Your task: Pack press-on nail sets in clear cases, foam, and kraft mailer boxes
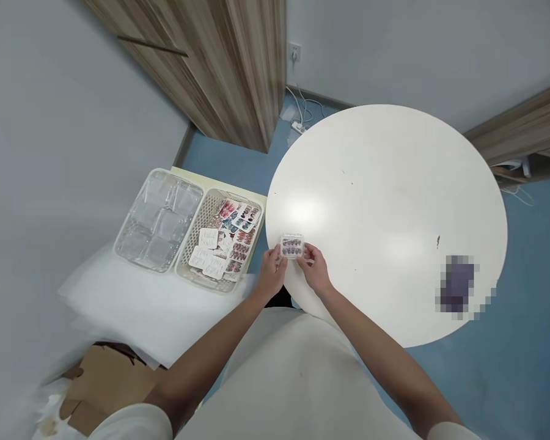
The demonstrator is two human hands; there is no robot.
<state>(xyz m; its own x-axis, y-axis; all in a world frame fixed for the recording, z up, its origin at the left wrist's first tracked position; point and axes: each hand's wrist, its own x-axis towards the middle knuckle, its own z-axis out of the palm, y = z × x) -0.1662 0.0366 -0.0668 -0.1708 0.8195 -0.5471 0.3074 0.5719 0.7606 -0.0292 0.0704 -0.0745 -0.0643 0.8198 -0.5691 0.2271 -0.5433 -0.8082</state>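
Observation:
A small clear plastic case point(292, 246) with two rows of dark, glossy oval pieces is held at the near left edge of the round white table point(394, 183). My left hand point(271, 272) grips its left side, fingers closed on the edge and thumb at the lower corner. On the opposite side, my right hand point(315, 266) pinches the right edge between thumb and fingers. The case lies roughly level between both hands; whether it touches the tabletop I cannot tell.
Left of the table, a white perforated basket point(194, 238) holds patterned cards and white cards. Beside it, another basket point(119, 244) contains several clear plastic cases. A pixelated dark object point(458, 284) is at the table's right. Cardboard point(112, 379) lies lower left.

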